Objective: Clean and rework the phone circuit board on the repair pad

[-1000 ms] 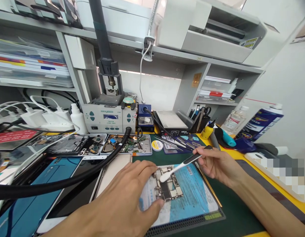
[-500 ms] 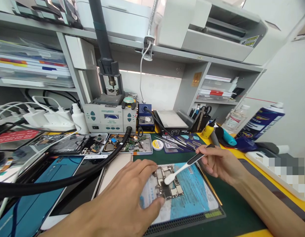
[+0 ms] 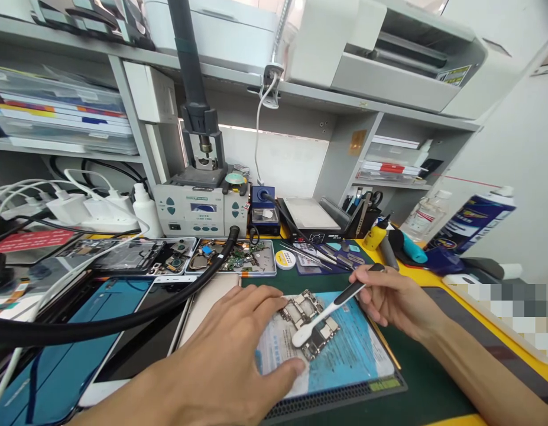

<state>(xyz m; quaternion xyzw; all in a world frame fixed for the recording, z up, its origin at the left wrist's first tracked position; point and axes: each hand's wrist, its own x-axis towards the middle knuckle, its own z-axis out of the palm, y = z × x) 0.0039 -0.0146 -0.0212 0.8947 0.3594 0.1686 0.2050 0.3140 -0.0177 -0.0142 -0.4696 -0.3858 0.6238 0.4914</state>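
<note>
brush (image 3: 330,310): smooth plastic | circuit board (image 3: 330,329): rough, metallic patches | blue panel (image 3: 96,302): glossy | mat (image 3: 427,378): matt

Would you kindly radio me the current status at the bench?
Right hand holding white-and-black brush. Left hand beside circuit board, contact unclear. Board on blue-and-white pad, brush head covering part.

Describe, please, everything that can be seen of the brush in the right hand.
The brush looks plastic, with a rounded white head, a white neck and a partly black handle held in the right hand. It slants down toward the left, its head over the circuit board. Bristles cannot be made out, nor whether the head touches the board.
</note>
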